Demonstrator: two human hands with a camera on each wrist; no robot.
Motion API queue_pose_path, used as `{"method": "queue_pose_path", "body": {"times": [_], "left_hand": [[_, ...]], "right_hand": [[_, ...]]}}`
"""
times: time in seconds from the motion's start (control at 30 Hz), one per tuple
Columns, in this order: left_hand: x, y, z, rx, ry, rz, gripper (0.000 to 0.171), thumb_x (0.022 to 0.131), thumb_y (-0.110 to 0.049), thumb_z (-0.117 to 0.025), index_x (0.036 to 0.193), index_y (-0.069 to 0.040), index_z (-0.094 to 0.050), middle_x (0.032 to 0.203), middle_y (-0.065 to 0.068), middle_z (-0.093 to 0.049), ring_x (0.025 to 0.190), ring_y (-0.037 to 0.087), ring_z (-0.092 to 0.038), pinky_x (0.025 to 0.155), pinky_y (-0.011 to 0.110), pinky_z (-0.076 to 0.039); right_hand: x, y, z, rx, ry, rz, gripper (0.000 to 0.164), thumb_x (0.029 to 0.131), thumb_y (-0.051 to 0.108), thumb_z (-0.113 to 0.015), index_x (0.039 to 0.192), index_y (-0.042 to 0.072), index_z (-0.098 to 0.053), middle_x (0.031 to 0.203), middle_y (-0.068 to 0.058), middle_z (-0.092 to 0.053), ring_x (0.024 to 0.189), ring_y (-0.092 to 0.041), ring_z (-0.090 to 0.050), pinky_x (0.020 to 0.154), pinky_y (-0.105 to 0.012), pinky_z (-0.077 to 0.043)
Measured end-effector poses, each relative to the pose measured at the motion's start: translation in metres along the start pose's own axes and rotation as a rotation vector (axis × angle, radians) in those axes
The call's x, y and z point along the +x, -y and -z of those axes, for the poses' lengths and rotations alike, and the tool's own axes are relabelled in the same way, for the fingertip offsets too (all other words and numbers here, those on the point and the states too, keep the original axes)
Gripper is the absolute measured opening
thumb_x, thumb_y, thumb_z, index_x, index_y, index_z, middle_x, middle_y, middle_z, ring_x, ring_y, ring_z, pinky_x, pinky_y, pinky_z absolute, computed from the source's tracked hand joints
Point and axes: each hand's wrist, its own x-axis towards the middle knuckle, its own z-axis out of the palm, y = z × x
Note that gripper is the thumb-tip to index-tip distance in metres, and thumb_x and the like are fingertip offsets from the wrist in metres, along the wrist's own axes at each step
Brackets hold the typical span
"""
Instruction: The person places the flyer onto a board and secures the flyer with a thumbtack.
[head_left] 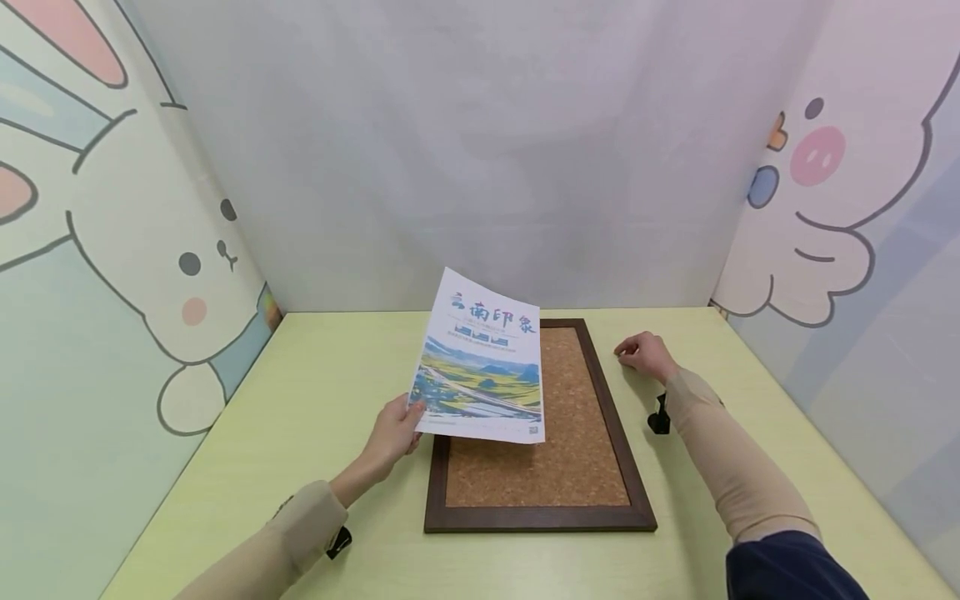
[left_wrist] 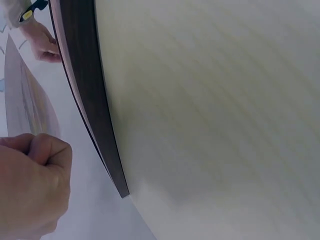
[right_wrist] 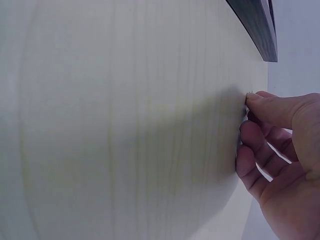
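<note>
A printed poster sheet [head_left: 487, 379], with large Chinese characters above a landscape picture, is raised over a framed cork board [head_left: 551, 475]. My left hand [head_left: 393, 429] pinches the sheet by its lower left corner, thumb on the printed side. The poster hides the board's upper left part. To the right of the board, my right hand [head_left: 647, 357] is down at the tabletop, apart from the frame. In the right wrist view its fingers [right_wrist: 252, 135] are bent and the thumb meets the index finger at the table. A tiny pale speck shows at the thumb tip; its kind is unclear.
The board's dark wooden frame [head_left: 540, 518] lies flat on a light yellow-green table [head_left: 337, 367]. A plain pale curtain [head_left: 487, 150] stands behind it. Side panels with a cartoon rabbit [head_left: 150, 242] and a white cartoon animal [head_left: 862, 183] bound the table.
</note>
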Motion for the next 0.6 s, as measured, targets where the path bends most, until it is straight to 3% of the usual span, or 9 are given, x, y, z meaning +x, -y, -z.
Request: {"method": "queue_pose_path", "body": {"times": [0.6], "left_hand": [[-0.013, -0.012, -0.046, -0.024, 0.075, 0.038, 0.033, 0.105, -0.015, -0.038, 0.127, 0.003, -0.053, 0.061, 0.003, -0.048, 0.044, 0.007, -0.041, 0.042, 0.020, -0.036]], "right_hand": [[0.001, -0.004, 0.000, 0.006, 0.011, -0.009, 0.017, 0.083, 0.000, -0.066, 0.099, -0.004, -0.073, 0.077, -0.012, -0.065, 0.065, -0.015, -0.049, 0.058, -0.028, -0.040]]}}
